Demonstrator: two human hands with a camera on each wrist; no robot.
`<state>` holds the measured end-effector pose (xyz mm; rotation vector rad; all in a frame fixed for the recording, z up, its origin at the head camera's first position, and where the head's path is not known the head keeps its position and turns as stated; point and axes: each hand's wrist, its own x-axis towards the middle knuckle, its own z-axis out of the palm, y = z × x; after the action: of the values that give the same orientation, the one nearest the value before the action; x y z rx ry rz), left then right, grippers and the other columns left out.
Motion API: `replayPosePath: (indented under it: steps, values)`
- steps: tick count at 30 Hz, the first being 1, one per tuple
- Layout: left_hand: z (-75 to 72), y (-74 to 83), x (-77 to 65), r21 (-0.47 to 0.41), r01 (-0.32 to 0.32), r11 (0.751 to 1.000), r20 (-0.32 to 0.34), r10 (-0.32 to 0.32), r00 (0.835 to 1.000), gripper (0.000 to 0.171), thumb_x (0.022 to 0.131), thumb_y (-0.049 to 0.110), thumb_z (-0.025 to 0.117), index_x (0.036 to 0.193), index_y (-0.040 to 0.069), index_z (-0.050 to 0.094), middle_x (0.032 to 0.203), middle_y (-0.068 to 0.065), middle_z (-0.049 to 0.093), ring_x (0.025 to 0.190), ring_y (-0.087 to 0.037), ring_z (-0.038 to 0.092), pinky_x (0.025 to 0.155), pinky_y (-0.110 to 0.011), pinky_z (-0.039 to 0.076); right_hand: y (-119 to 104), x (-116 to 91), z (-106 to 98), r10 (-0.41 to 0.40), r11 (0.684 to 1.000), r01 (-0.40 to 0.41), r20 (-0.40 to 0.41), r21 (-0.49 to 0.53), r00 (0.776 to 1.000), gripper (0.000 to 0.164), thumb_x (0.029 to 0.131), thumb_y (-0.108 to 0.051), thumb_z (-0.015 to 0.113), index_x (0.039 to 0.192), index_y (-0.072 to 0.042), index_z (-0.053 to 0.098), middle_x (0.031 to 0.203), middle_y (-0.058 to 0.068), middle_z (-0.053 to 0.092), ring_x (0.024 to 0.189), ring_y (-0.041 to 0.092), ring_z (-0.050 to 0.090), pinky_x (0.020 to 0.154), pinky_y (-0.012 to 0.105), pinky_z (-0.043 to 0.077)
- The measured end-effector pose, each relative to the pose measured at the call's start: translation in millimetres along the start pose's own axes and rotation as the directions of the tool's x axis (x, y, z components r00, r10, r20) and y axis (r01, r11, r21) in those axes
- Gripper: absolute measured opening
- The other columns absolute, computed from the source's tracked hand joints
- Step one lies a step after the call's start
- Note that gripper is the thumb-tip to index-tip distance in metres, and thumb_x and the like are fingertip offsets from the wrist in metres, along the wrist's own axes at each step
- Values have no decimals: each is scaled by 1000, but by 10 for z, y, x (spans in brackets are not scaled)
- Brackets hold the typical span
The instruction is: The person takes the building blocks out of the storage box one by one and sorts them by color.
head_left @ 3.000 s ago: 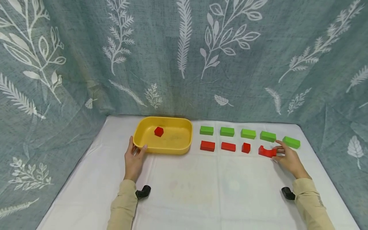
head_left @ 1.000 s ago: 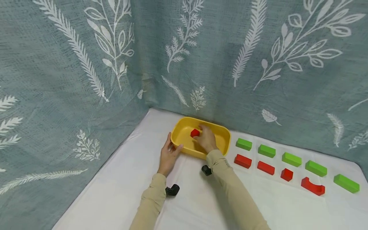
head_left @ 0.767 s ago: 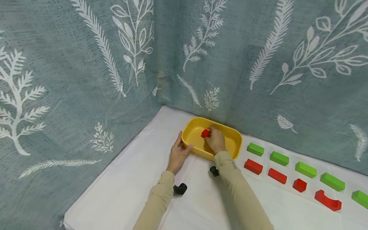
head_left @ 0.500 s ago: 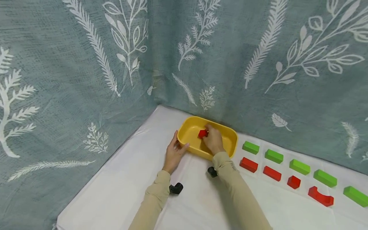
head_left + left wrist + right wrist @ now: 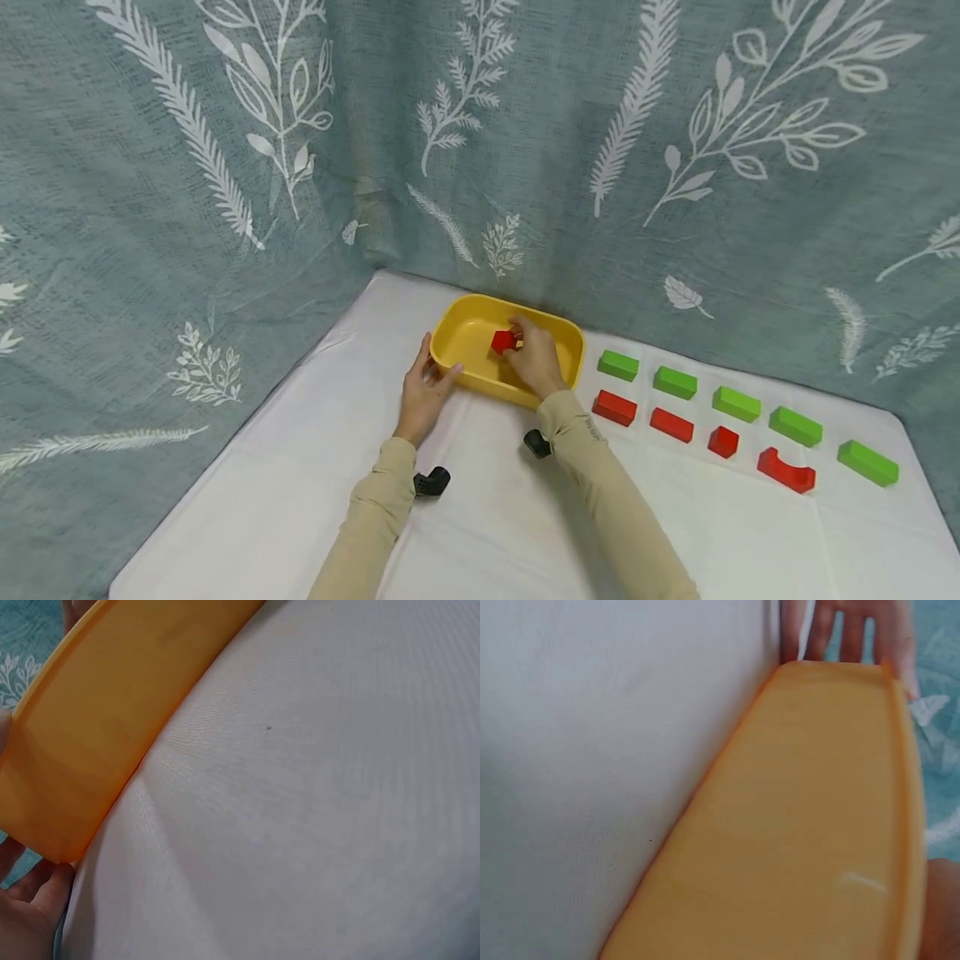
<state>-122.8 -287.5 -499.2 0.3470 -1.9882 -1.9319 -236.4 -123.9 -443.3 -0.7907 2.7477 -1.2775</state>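
Inside the yellow plastic tray (image 5: 465, 333), my right hand (image 5: 536, 358) pinches a small red block (image 5: 503, 342) between thumb and fingers. The block looks cube-like or many-sided. My left hand (image 5: 426, 396) holds the tray's near left corner, thumb at the front wall and fingers along the left end. In the left wrist view the tray's wall (image 5: 97, 727) fills the upper left, with left fingers (image 5: 52, 889) against its corner. From the right wrist, the tray's outer wall (image 5: 802, 810) hides the block; left fingers (image 5: 851, 634) show at its far end.
Right of the tray lie two rows: several green blocks (image 5: 675, 382) behind, several red ones (image 5: 671, 424) in front, including a red arch-shaped block (image 5: 786, 471). Black wrist devices (image 5: 432, 482) sit by both wrists. A patterned curtain (image 5: 570, 150) hangs behind the white-covered table (image 5: 480, 517).
My right hand has gone from the arch-shaped block at the far right into the tray and closed on the red block. My left hand stays at the tray corner. The head view has turned left.
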Motion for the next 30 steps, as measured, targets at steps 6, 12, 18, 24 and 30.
replayPosePath:
  steps: [6,12,18,24,30]
  values:
    - [7,15,5,30,15,999,2,-15,1000,85,92,21,70,158,15,17,161,-9,23,140,-29,35,112,-36,38,58,-91,-152,43,997,-43,-6,65,999,52,81,8,73,131,4,58,113,20,67,103,33,66,89,38,58]
    - [4,53,23,47,6,999,-14,-5,1000,84,92,19,71,158,14,19,160,-9,25,138,-28,38,112,-36,39,135,-148,-294,29,992,-25,-32,122,999,53,80,11,72,130,5,58,113,21,66,102,34,66,88,39,58]
    - [41,31,23,40,21,999,-14,-20,1000,85,91,19,71,158,15,19,159,-9,25,138,-28,38,111,-36,40,184,-245,-436,29,989,-21,-53,149,998,53,79,11,73,130,5,58,113,20,66,102,32,66,87,39,58]
    - [36,17,31,46,5,999,-10,-5,1000,85,92,18,70,158,12,18,160,-7,23,138,-27,37,113,-35,38,281,-343,-613,29,983,-12,-92,185,995,51,80,10,74,128,6,58,115,20,66,103,34,66,90,42,57]
    - [47,39,16,57,12,998,-14,-12,1000,84,92,20,70,158,14,18,161,-8,22,139,-28,36,114,-37,36,386,-446,-797,78,976,-58,-90,208,993,51,83,7,73,132,3,57,119,19,64,107,33,63,90,41,57]
